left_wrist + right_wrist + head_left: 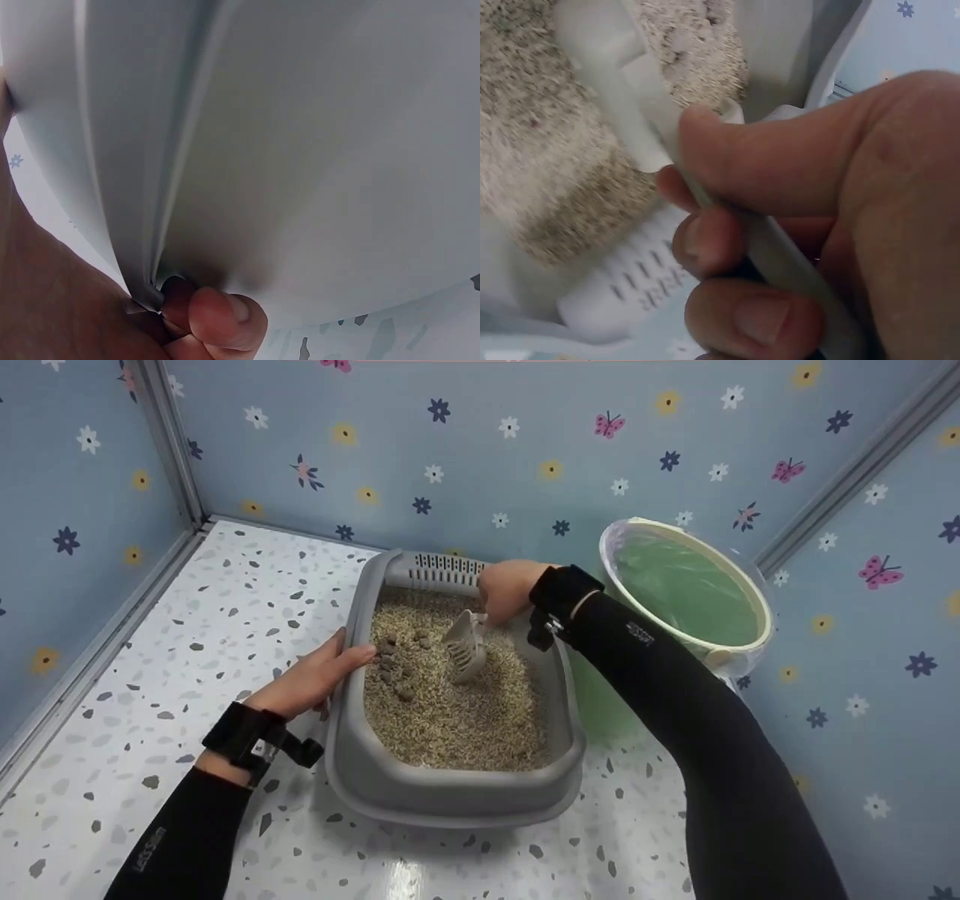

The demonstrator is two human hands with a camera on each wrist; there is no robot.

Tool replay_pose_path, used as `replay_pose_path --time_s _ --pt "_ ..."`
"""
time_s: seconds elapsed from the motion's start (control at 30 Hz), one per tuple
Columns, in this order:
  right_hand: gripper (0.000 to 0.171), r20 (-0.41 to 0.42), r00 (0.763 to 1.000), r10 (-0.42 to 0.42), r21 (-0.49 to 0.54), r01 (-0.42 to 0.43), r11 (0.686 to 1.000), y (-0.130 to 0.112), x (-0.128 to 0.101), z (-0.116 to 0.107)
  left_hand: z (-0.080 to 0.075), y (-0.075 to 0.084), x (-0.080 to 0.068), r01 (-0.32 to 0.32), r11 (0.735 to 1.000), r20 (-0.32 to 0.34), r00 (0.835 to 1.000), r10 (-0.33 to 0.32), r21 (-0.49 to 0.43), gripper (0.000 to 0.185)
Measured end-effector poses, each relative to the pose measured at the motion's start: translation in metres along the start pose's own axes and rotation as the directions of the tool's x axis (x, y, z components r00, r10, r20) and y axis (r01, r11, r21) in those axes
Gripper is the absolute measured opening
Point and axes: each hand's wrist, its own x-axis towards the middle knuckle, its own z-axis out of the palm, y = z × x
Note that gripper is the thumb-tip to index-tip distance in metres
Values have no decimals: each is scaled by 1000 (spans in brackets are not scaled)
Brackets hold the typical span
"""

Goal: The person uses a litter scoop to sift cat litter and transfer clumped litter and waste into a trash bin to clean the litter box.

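A grey litter box [457, 795] stands on the speckled floor, filled with tan pellet litter [480, 727]. Several dark clumps [405, 692] lie on the litter toward the left side. My left hand [311, 679] grips the box's left rim, thumb over the top; in the left wrist view its curled fingers [229, 319] show under the rim. My right hand [514, 589] holds a beige slotted litter scoop [466, 649] over the middle of the litter. The right wrist view shows thumb and fingers wrapped round the scoop's handle [780, 259]. Whether the scoop's tip touches the litter, I cannot tell.
Right of the box stands a green bin [686, 585] with a cream rim and a clear plastic liner, close beside my right forearm. Flower-patterned wall panels [480, 450] enclose the back and both sides. Speckled white floor [247, 577] extends left of the box.
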Motion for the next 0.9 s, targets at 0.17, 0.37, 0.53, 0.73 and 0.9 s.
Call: replay_pose_path --time_s 0.17,0.37,0.53,0.73,0.9 --pt "49 -12 998 -54 54 54 997 6 4 15 -1 0 1 -9 1000 -12 1000 10 20 89" --pt "55 -6 999 -52 23 52 998 11 9 24 1 0 -1 -12 1000 -8 1000 12 21 89" --pt "48 16 1000 -5 24 5 1000 9 10 20 1 1 -2 4 1000 -7 1000 -4 23 89" --pt "43 -31 996 88 -21 -88 996 2 11 8 2 2 -2 1 999 -17 1000 -1 39 91" --pt "40 -43 994 100 -43 -102 994 0 14 4 1 2 -2 -7 999 -15 1000 7 36 93"
